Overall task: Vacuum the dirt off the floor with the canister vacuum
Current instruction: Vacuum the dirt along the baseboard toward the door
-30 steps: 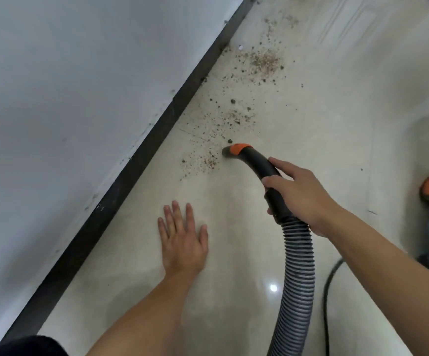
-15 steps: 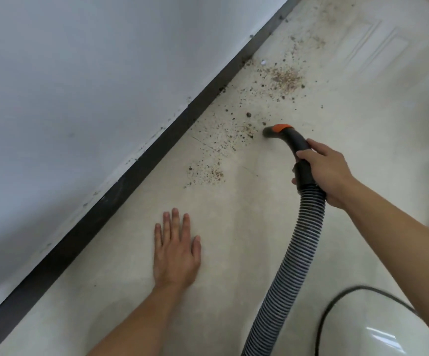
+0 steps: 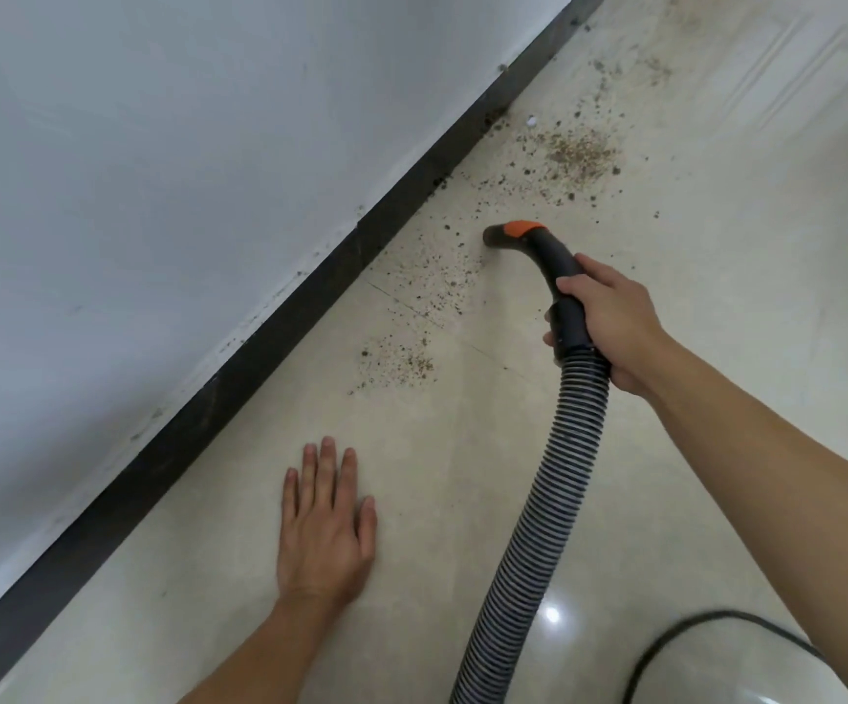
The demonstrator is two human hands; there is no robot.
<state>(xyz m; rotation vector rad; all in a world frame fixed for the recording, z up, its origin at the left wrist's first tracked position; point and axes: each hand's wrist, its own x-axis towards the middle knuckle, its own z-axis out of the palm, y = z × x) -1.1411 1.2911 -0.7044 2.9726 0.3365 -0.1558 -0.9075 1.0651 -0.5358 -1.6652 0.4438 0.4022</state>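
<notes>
Head view: right hand (image 3: pixel 609 325) grips the black handle of the vacuum hose (image 3: pixel 538 510), whose orange-tipped nozzle (image 3: pixel 505 236) sits on the pale floor (image 3: pixel 462 475) among scattered dirt (image 3: pixel 442 282), more dirt lying farther off. Left hand (image 3: pixel 325 525) lies flat, fingers straight, on the near floor beside the dark baseboard (image 3: pixel 239 368). A black cord (image 3: pixel 686 627) curves at near right.

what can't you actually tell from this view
Head view only:
- Canister: out of frame; the hose runs off the bottom edge.
- Nozzle mouth: faces away, so contact with the floor is unclear.
- Right hand palm: hidden against the nozzle it grips.
- Cord: ends cut off by the forearm and the bottom edge.
- White speck by the baseboard: too small to identify.
</notes>
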